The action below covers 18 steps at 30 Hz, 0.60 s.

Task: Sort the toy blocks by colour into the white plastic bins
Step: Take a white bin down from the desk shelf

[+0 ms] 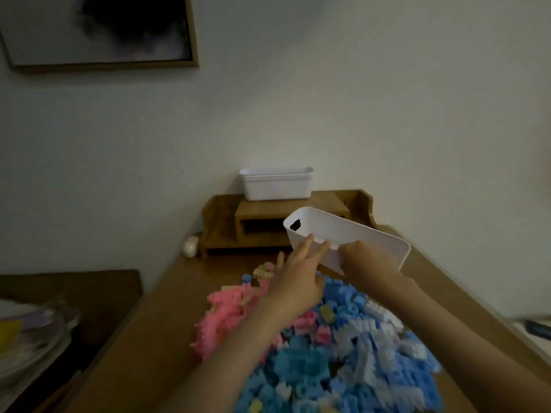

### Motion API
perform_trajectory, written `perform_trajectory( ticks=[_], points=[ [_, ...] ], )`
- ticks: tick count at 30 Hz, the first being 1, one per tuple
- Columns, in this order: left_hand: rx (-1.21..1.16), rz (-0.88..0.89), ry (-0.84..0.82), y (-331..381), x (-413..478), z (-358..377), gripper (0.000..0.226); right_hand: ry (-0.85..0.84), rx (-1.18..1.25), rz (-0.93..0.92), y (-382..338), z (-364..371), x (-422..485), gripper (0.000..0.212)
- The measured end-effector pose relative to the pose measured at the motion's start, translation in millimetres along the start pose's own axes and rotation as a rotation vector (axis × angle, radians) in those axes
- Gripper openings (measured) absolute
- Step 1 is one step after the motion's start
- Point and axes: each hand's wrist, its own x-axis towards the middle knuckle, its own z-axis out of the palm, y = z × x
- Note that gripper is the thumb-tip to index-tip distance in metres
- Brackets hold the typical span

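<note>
Head view: right hand (pixel 369 260) grips an empty white bin (pixel 351 231), left hand (pixel 301 275) flat against it; below it, blocks (pixel 313 356) lie unsorted.

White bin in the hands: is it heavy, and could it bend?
Probably light: the white bin is held tilted in the air, mostly by the right hand, and looks empty. Likely fairly stiff: its thin walls look straight under that grip.
</note>
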Motion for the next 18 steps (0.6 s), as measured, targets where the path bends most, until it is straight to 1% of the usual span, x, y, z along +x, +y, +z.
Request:
perform_trajectory(
  ticks=[2, 4, 5, 7, 9, 10, 12, 13, 15, 17, 18],
  points=[
    [-0.069, -0.011, -0.074, 17, -15, 9, 0.062, -0.056, 0.0, 0.048, 14, 11, -17, 0.024],
    [-0.145, 0.001, -0.167, 36, -29, 16, 0.062, -0.067, 0.024, 0.132, 33, 19, -36, 0.024],
    [-0.138, 0.009, -0.223, 43, -35, 21, 0.063, -0.07, 0.049, 0.178, 43, 22, -45, 0.024],
    [0.004, 0.026, -0.313, 56, -48, 33, 0.068, -0.056, 0.067, 0.272, 63, 27, -63, 0.022],
    [0.234, 0.046, -0.344, 66, -56, 41, 0.077, -0.037, 0.067, 0.356, 77, 31, -80, 0.018],
    [0.304, 0.042, -0.345, 68, -57, 43, 0.081, -0.028, 0.062, 0.385, 81, 34, -85, 0.019],
    [0.329, 0.021, -0.386, 74, -62, 51, 0.083, -0.077, 0.075, 0.45, 85, 39, -96, 0.021],
    [0.336, 0.019, -0.4, 74, -63, 54, 0.081, -0.109, 0.092, 0.476, 83, 39, -99, 0.022],
    [0.346, 0.018, -0.402, 70, -66, 56, 0.069, -0.169, 0.134, 0.499, 78, 38, -97, 0.025],
    [0.303, -0.02, -0.379, 62, -69, 55, 0.055, -0.255, 0.178, 0.526, 69, 31, -92, 0.03],
    [0.285, -0.04, -0.372, 59, -71, 54, 0.052, -0.298, 0.185, 0.529, 64, 29, -91, 0.032]
  ],
)
